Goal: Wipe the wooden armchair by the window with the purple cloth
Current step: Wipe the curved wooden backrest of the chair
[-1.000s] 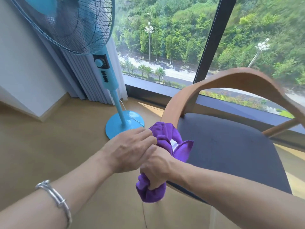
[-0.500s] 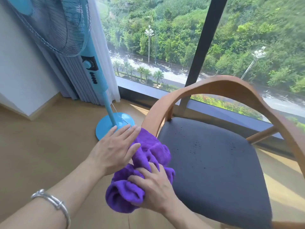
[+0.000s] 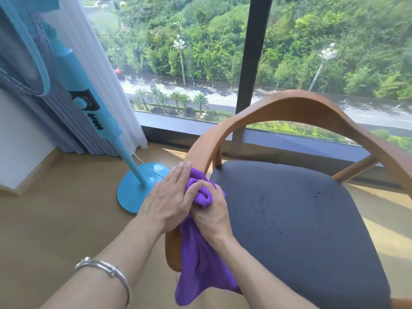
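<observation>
Head view — left hand [image 3: 166, 201] flat, right hand [image 3: 209, 211] gripping purple cloth [image 3: 200, 264] on armchair [image 3: 289, 105].

Purple cloth [image 3: 200, 259], brown wooden armchair [image 3: 289, 105] with dark grey seat [image 3: 301, 219], sky-blue fan [image 3: 138, 192], silver bracelet [image 3: 107, 268].

Large window [image 3: 178, 63] with a dark vertical mullion [image 3: 252, 74], overlooking a tree-lined road [image 3: 223, 103] and a green hillside. At left, a sheer white curtain [image 3: 95, 70] and a grey pleated curtain [image 3: 73, 130] hang beside a white wall [image 3: 20, 139]. A blue pedestal fan [image 3: 138, 188] stands on the beige floor [image 3: 55, 219]. Sunlight patches [image 3: 379, 230] fall at right.
</observation>
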